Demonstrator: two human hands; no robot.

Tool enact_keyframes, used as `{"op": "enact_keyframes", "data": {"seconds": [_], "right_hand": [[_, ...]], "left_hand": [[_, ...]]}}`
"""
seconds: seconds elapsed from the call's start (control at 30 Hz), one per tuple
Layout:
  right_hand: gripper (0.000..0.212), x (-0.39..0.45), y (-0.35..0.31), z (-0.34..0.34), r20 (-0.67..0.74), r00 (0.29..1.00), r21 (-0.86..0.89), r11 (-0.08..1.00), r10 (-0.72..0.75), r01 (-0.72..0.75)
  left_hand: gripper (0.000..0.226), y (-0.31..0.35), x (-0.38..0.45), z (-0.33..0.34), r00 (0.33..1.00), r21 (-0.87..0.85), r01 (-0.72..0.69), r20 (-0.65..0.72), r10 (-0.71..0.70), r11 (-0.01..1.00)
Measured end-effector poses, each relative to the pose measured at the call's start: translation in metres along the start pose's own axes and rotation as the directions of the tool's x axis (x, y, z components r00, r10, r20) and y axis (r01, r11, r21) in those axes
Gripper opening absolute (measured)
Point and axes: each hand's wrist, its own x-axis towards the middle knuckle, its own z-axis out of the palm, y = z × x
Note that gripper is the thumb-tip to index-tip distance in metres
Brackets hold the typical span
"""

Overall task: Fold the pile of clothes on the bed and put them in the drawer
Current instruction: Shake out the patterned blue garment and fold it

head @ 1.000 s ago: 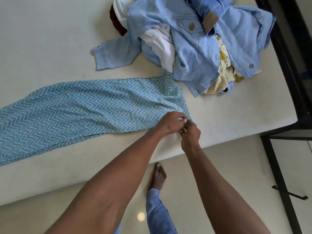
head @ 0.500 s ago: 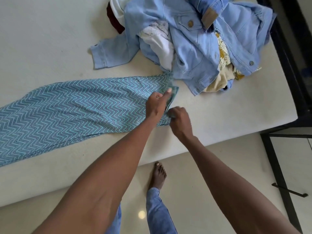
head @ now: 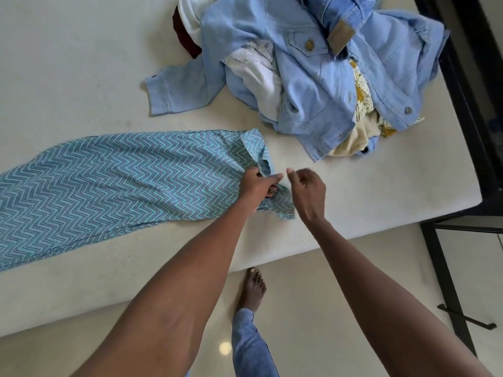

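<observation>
A long blue zigzag-patterned garment (head: 114, 183) lies stretched across the white bed (head: 68, 63), running off the left edge. Its right end is bunched and turned over. My left hand (head: 258, 185) grips that bunched end, fingers curled into the cloth. Just to the right, my right hand (head: 306, 190) hovers above the bed with its fingers loosely curled, holding nothing, its wrist over the garment's lower right corner. A pile of clothes (head: 313, 69) sits at the back right, topped by a light blue denim jacket with white, yellow and dark red pieces under it.
The bed's front edge (head: 353, 235) runs diagonally, with pale floor (head: 313, 308) below it and my bare foot (head: 253, 288) on the floor. A black metal frame (head: 446, 268) stands at the right, past the bed's corner.
Both hands pinched the garment's right corner and lifted it back toward the left. Now my right hand has let go and moved right, while my left hand keeps the bunched end.
</observation>
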Motion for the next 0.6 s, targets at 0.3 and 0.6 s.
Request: {"op": "enact_keyframes", "data": {"seconds": [0.3,0.6], "right_hand": [[0.049,0.063,-0.013,0.015,0.243,0.967,-0.279,0.949,-0.081,0.149],[0.023,0.030,-0.016,0.034,0.368,0.705,-0.318,0.630,-0.607,0.708]], "left_hand": [[0.022,-0.005,0.011,0.003,0.999,-0.007,0.043,-0.027,-0.043,0.999],[0.035,0.022,0.022,0.002,0.965,0.081,-0.146,-0.209,0.160,0.986]]}}
